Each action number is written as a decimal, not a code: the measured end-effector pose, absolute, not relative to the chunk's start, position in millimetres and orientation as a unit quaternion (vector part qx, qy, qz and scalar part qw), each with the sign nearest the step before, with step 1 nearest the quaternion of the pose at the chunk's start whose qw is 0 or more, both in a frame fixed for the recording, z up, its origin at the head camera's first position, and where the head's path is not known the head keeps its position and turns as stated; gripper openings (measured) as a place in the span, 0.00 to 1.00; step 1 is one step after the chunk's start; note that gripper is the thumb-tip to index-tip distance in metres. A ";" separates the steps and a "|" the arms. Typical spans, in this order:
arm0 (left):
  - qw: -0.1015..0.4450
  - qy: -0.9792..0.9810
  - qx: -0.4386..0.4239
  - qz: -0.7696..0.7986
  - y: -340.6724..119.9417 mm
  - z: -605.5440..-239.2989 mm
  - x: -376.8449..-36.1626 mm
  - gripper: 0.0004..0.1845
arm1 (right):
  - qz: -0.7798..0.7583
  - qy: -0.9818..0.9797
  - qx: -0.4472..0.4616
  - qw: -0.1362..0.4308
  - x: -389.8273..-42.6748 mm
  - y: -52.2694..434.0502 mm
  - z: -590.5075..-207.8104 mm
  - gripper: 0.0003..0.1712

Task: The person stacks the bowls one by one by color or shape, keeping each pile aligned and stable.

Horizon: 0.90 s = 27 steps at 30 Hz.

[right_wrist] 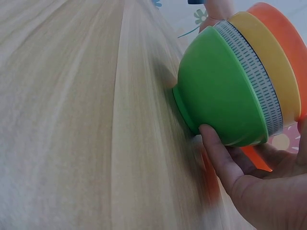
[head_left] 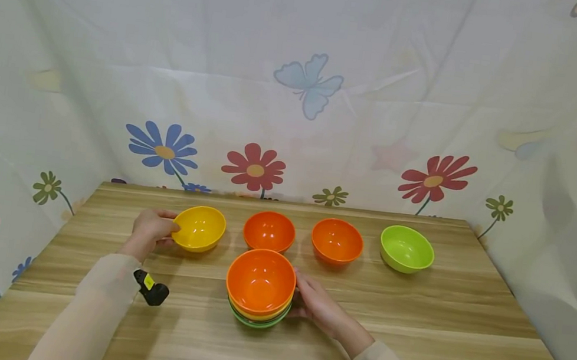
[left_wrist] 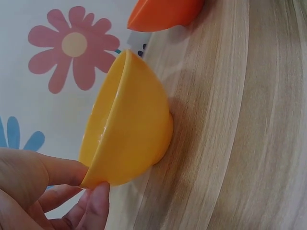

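At the left end of the back row, my left hand [head_left: 150,228] pinches the rim of a yellow bowl [head_left: 200,228]. The left wrist view shows that yellow bowl [left_wrist: 134,120] on the wood, thumb and fingers at its edge. Nearer the front stands a stack of bowls: an orange bowl [head_left: 261,281] on top, then a yellow bowl [right_wrist: 268,62], a white patterned bowl [right_wrist: 254,76] and a green bowl [right_wrist: 216,91] at the bottom. My right hand [head_left: 319,305] holds the stack's right side, one digit against the green bowl near its foot.
Along the back of the wooden table [head_left: 441,340] stand two orange bowls, one left [head_left: 269,231] and another orange bowl [head_left: 337,241] to its right, then a lime green bowl [head_left: 406,250]. A flower-printed cloth [head_left: 292,145] hangs behind and at both sides.
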<state>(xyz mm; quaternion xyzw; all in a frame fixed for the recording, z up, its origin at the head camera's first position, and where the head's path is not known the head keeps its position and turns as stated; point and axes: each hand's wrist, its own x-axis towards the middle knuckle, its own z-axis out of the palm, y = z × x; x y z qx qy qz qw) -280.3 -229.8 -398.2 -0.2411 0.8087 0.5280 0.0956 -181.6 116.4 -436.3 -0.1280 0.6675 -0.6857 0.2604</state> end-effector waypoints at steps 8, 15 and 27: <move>0.098 0.822 -0.241 0.506 -225.3 -392.4 -277.5 0.22 | -0.689 0.663 -0.131 0.262 -182.1 116.9 -436.4 0.38; 0.104 0.835 -0.244 0.483 -223.3 -390.5 -277.4 0.21 | -0.690 0.660 -0.136 0.262 -182.3 117.0 -437.8 0.36; 0.097 0.855 -0.228 0.455 -225.2 -394.0 -279.5 0.21 | -0.691 0.658 -0.138 0.267 -182.2 117.7 -437.0 0.36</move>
